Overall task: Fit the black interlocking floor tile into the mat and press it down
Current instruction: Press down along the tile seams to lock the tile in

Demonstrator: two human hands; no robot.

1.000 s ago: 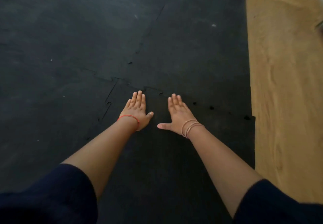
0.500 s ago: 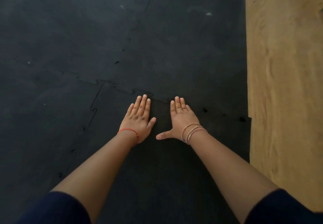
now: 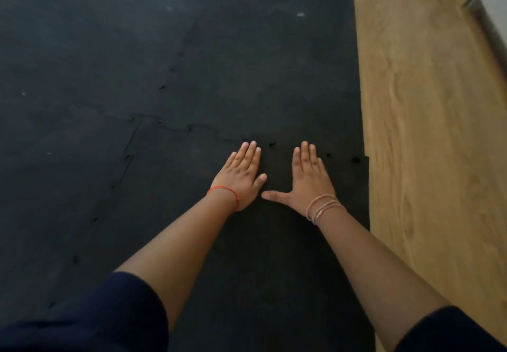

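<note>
Hands: left hand [image 3: 241,176] flat, grip open | right hand [image 3: 307,178] flat, grip open | on tile [image 3: 269,255]

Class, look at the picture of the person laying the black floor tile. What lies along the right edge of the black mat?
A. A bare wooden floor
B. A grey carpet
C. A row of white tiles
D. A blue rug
A. To the right of the black mat, past the right hand, runs a light brown wooden floor with visible grain; no carpet, white tiles or rug show there.
</note>
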